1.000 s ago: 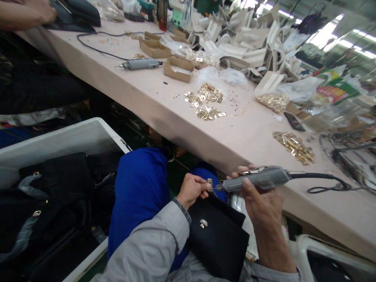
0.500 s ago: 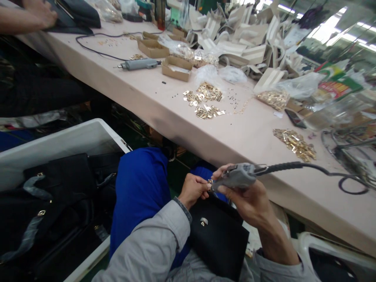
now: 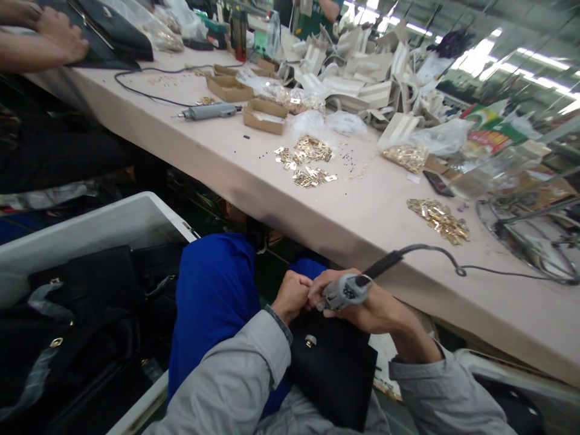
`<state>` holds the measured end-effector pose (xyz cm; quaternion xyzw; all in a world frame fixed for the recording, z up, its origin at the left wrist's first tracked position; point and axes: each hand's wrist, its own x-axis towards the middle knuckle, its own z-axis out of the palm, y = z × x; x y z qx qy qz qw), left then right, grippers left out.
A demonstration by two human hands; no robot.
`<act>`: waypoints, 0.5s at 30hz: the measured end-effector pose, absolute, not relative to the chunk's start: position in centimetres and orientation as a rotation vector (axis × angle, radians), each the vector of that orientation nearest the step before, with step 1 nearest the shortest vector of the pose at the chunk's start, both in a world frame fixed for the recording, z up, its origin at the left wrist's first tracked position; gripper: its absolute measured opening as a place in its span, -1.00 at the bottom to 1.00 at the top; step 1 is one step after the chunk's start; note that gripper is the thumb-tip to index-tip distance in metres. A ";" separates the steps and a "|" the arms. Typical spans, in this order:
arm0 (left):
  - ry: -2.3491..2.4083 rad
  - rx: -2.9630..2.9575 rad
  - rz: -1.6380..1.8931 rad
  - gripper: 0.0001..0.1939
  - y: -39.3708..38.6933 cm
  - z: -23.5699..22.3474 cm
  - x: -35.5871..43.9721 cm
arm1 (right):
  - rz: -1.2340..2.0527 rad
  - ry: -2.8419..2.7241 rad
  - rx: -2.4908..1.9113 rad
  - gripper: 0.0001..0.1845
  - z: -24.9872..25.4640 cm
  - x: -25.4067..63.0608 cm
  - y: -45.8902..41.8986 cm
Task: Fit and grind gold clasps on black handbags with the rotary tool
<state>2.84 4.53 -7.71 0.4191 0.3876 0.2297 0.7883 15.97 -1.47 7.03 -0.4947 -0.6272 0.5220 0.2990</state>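
In my right hand (image 3: pixel 378 307) is a grey electric screwdriver (image 3: pixel 347 291), its cord end tilted up toward me and its tip hidden. The fingers of my left hand (image 3: pixel 290 296) are pinched and meet the right fingers at the tool's front. A small gold metal plate showed at the left fingertips half a second ago; the fingers now cover it. Beneath both hands a black bag (image 3: pixel 335 377) lies across my lap, with a small gold clasp (image 3: pixel 310 342) on its face.
On the table (image 3: pixel 272 175) lie gold plate piles (image 3: pixel 312 157), another gold pile (image 3: pixel 438 220), a second screwdriver (image 3: pixel 211 111), cardboard boxes (image 3: pixel 265 116) and a phone (image 3: pixel 438 183). A white bin (image 3: pixel 149 208) at left holds black bags (image 3: pixel 86 302). Another person's hand (image 3: pixel 61 36) rests near black leather.
The screwdriver has swung from lying nearly sideways to pointing more away from me, and my right hand has moved closer around my left fingertips. The view has shifted slightly.
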 end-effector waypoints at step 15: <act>0.806 1.104 0.521 -0.66 4.7 -9.3 3.1 | 0.539 -0.369 -1.390 -0.53 7.4 32.2 -0.9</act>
